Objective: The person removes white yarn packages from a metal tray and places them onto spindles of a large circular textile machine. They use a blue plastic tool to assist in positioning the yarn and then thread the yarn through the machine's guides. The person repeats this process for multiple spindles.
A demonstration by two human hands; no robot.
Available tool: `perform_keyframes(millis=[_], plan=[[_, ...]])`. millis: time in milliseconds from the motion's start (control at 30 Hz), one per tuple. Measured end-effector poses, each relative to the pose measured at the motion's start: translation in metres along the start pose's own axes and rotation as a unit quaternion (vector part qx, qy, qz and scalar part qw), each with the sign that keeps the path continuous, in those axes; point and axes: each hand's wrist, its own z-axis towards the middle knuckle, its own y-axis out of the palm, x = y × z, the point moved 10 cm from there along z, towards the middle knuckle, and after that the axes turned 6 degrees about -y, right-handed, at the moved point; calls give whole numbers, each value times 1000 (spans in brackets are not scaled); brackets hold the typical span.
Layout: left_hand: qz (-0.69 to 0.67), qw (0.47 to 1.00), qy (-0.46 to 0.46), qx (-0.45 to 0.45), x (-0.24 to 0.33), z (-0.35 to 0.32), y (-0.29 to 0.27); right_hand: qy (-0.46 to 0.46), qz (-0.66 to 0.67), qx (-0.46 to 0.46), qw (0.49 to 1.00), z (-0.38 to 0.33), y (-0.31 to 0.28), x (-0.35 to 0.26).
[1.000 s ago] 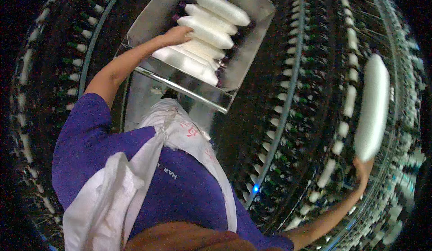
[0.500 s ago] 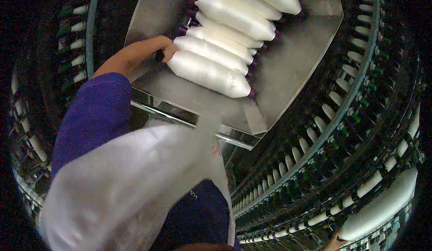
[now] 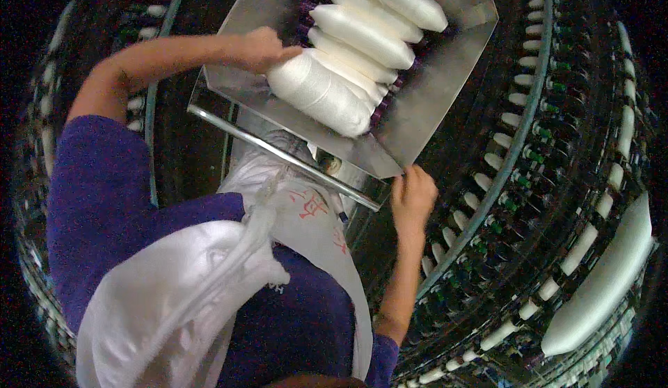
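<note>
Bobbins (image 3: pixel 362 36) lie in the bin (image 3: pixel 445 85), right of the left hand (image 3: pixel 268 49); beyond the right hand (image 3: pixel 415 197), at the bin's corner, another bobbin (image 3: pixel 602 280) lies farther right.

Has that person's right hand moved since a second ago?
Yes: the right hand moved left, away from the big white spool at the far right, to the near right corner of the metal bin.

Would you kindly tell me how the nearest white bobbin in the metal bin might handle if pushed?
The white bobbin would probably roll, given its rounded sides. It seems fairly stiff, its body showing no sag. Faint lines across it suggest wound thread, which might snag.
</note>
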Motion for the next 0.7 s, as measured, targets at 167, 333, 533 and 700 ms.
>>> perform_keyframes(millis=[167,333,533,700], plan=[[201,972,-109,44,21,-99,-128,63,1,62,996,22,54,1],[148,962,-221,61,85,-220,-207,-130,199,256,937,48,-11,-60],[-55,958,-205,192,145,-288,-248,-264,229,437,829,30,-70,-87],[-30,923,-367,115,133,-347,-298,-216,249,353,876,13,-37,-89]])
